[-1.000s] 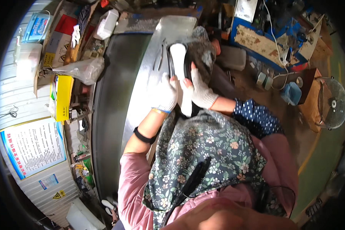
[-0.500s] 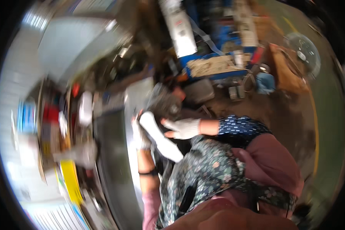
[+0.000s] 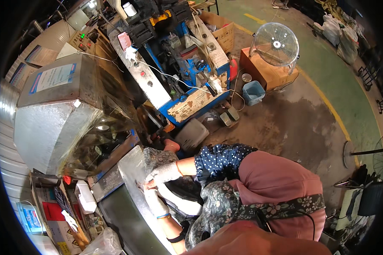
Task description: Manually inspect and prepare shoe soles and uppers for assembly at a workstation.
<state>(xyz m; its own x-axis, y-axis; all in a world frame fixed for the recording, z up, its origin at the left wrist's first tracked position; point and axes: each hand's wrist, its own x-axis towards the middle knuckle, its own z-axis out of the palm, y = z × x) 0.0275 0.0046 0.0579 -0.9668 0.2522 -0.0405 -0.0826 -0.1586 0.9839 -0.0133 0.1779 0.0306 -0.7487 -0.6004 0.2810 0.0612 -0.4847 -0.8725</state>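
My left hand [image 3: 155, 204], in a white knit glove, reaches up along the edge of a metal-topped bench [image 3: 132, 163]. From the right comes my right hand [image 3: 165, 173], gloved too, with its fingertips bare. The fingertips of both hands meet over the bench edge, bent and pressed together. Whatever they pinch is too small or hidden to name. Just below the hands, on my lap, lies a white, curved piece with a dark inside [image 3: 183, 203], shaped like a shoe. Floral cloth [image 3: 219, 197] covers my lap beside it.
A dark belt-like surface [image 3: 130, 216] runs along the bench. Left of it stand a box of supplies [image 3: 51, 199] and a metal hood [image 3: 51, 123]. Ahead is a blue-framed machine [image 3: 191, 95]; beyond it are a blue bucket [image 3: 253, 92] and a floor fan [image 3: 276, 44].
The view has swung and steadied. My hands, apart on either side of the white piece before, now meet at the bench edge. The white piece lies lower on my lap.
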